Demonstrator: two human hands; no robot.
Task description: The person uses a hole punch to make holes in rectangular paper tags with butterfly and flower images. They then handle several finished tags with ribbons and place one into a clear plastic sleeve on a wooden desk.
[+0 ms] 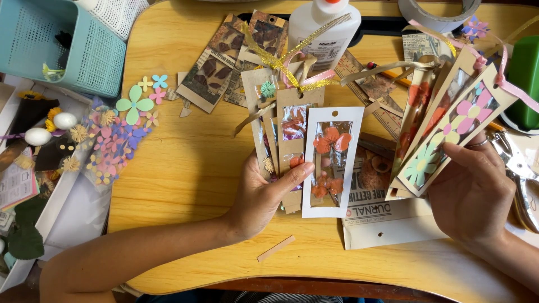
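As I look down from the head camera, a teal mesh basket sits at the far left corner, beside a white tray of dried blooms and two small white eggs. Next along, a scatter of paper flower cut-outs in green, pink, blue and yellow lies on the rounded yellow wooden table.

My left hand is closed around a fan of handmade bookmarks, thumb pressed across their lower half. Foremost is a white-framed bookmark with red pressed flowers behind a clear window; behind it are brown card ones tied with gold tinsel ribbon. I judge these very light, thin and bendy, and the clear windows probably slippery and easily creased, so the plain card borders near the bottom edge look the safest place to pinch.

Behind them stands a white glue bottle, with more leaf-print bookmarks lying flat beside it. A printed paper envelope lies between my hands.

My right hand holds a second fan of bookmarks, fingers wrapped over the lower ends; these carry pastel paper flowers and pink ribbons. A roll of tape, a green object and metal pliers crowd the right edge. The room beyond is not visible.
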